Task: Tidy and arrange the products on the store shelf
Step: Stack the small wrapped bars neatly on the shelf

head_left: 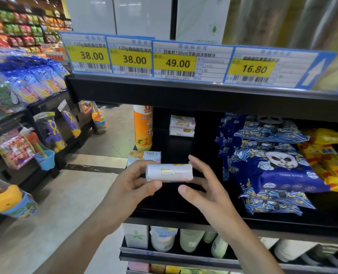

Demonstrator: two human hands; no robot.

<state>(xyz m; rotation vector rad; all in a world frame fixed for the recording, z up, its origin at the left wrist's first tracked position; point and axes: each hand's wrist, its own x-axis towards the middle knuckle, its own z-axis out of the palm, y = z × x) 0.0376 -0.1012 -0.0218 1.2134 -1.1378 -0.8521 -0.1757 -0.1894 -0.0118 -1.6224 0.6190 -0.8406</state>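
A small white soap pack (169, 172) hangs in front of the black middle shelf (184, 212). My left hand (130, 184) grips its left end between thumb and fingers. On the pack's right end, my right hand (203, 186) holds it with fingers spread behind it and the thumb below. Another MeLy soap pack (144, 156) lies at the shelf's left front, partly behind my left hand. Two more soap packs (182, 125) are stacked at the back. An orange bottle (143, 128) stands at the left edge.
Blue panda-print bags (270, 161) and yellow bags (326, 155) fill the shelf's right side. Price tags (178, 60) line the shelf above. Bottles (163, 239) stand on the shelf below. Toys (45, 135) hang on the rack across the aisle to the left.
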